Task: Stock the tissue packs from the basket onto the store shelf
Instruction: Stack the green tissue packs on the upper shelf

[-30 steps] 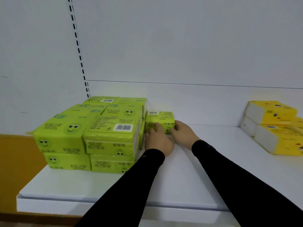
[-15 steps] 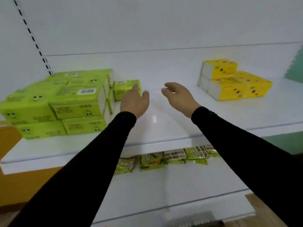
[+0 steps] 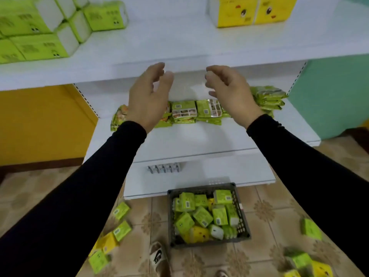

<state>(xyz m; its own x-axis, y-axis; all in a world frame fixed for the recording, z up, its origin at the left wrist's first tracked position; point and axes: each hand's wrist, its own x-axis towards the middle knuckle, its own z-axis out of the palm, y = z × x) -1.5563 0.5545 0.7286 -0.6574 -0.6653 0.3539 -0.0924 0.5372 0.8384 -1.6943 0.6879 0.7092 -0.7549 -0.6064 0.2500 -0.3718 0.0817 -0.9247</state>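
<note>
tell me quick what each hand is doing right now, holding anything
Left hand: open, fingers loosely curled, holding nothing.
Right hand: open, fingers loosely curled, holding nothing.

shop | white shelves [image 3: 179,48] | stacked tissue packs [image 3: 40,45] | snack packets [image 3: 184,112]

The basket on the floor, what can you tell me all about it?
The basket is dark grey with slotted walls, and looks like plastic. It is rectangular and open on top. It sits flat on the tiled floor, just in front of the bottom shelf. It is full of jumbled green packs, plus a couple of yellow ones. Neither hand touches it.
</note>
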